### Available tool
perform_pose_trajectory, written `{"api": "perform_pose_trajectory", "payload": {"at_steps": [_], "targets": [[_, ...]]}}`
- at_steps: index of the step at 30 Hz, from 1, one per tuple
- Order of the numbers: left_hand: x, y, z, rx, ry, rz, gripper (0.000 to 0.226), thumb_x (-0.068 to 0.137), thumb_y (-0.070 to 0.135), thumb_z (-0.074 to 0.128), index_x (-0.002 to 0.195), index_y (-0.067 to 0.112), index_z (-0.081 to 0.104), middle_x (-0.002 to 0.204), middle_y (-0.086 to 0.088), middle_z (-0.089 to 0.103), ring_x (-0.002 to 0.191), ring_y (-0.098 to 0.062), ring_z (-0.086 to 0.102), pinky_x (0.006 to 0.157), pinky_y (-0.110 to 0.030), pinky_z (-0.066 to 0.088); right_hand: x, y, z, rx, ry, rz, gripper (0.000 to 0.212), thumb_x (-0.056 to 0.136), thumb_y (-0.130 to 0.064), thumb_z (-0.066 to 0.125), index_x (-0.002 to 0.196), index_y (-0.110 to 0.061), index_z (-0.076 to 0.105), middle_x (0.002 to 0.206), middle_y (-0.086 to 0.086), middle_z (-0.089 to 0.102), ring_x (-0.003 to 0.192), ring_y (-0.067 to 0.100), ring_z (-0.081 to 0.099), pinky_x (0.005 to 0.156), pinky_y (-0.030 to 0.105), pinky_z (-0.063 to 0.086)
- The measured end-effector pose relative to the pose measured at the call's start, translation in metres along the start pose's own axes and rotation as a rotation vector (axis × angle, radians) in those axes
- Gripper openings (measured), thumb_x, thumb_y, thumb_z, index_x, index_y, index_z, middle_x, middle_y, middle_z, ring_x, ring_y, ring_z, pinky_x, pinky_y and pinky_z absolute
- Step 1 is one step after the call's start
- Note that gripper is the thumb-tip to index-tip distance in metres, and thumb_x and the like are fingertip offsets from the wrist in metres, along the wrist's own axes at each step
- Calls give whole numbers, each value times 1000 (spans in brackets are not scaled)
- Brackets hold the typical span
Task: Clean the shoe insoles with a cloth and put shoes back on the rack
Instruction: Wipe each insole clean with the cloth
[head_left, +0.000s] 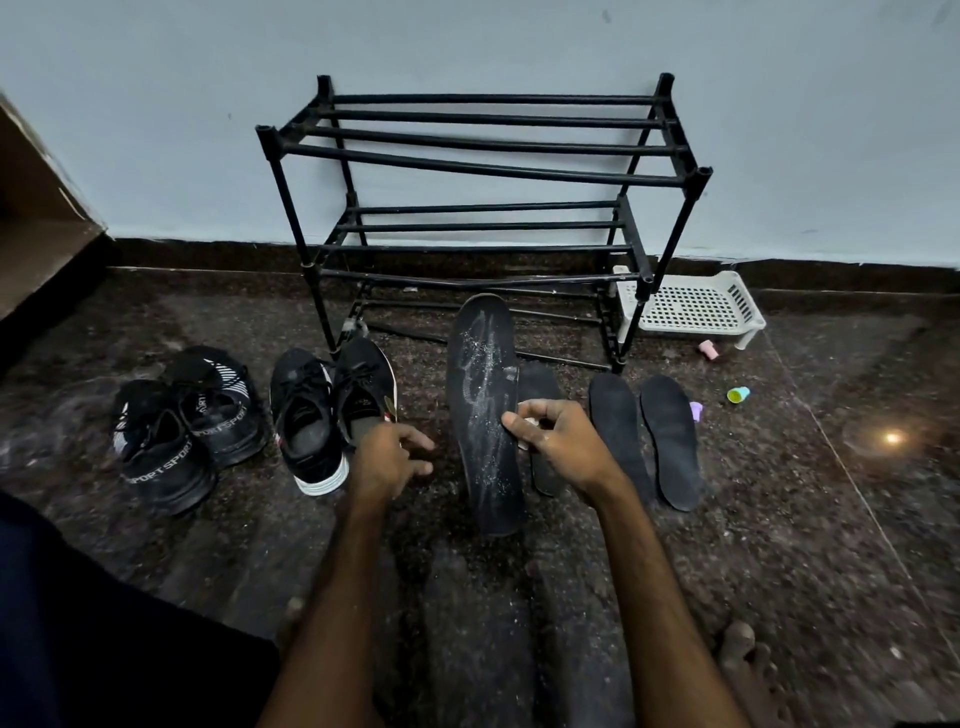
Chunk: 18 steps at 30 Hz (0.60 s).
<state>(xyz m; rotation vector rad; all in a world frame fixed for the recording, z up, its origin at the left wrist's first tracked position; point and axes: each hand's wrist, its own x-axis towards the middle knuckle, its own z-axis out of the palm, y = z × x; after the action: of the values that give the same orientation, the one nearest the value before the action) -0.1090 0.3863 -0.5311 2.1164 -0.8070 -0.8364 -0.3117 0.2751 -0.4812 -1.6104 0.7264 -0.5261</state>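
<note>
Four shoes, perhaps four insoles, one rack.

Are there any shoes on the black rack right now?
No, the black rack holds no shoes; the sport shoes and the white-soled sneakers all stand on the floor to its left.

My right hand pinches a bit of white cloth at the edge of a dusty, white-streaked black insole, which lies lengthwise before the black rack. Three more insoles lie to its right, and two pairs of black shoes stand to its left.
</note>
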Motion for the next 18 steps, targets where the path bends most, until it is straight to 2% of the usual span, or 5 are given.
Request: {"api": "perform_pose_trajectory", "payload": {"at_steps": [4, 6, 9, 13, 18], "targets": [[-11, 5, 1, -54, 71, -120, 27, 84, 33, 76, 77, 7, 70, 58, -11, 67, 32, -11, 51, 39, -19, 42, 1, 4, 5, 11, -3, 8, 24, 93, -23, 67, 72, -12, 62, 68, -3, 57, 66, 13, 53, 66, 31, 48], [-16, 7, -1, 144, 276, -112, 67, 88, 69, 52, 55, 11, 63, 53, -10, 62, 46, -22, 57, 56, -30, 48, 2, 7, 8, 16, -11, 21, 23, 92, -26, 68, 74, -13, 64, 69, -3, 59, 67, 12, 54, 67, 33, 50], [-15, 11, -8, 212, 432, -86, 91, 86, 82, 13, 57, 14, 66, 66, -7, 65, 70, -29, 60, 72, -37, 45, 7, 9, 13, 18, -8, 48, 22, 91, -29, 69, 72, -18, 64, 66, -11, 59, 66, 9, 55, 68, 32, 52], [-8, 35, -16, -530, 69, 2, 83, 89, 75, -3, 105, 41, 71, 110, -1, 70, 93, -19, 62, 77, -35, 45, 10, 3, 20, 50, -23, 37, 23, 92, -25, 69, 71, -16, 64, 65, -14, 61, 64, 5, 57, 67, 27, 51], [-7, 71, -16, -1053, -364, 65, 100, 86, 80, 8, 144, 7, 46, 137, -20, 57, 127, -35, 55, 108, -52, 42, 11, -2, 30, 54, -79, 41, 25, 92, -26, 69, 67, -20, 65, 71, -10, 66, 68, 10, 61, 72, 36, 53]]}}
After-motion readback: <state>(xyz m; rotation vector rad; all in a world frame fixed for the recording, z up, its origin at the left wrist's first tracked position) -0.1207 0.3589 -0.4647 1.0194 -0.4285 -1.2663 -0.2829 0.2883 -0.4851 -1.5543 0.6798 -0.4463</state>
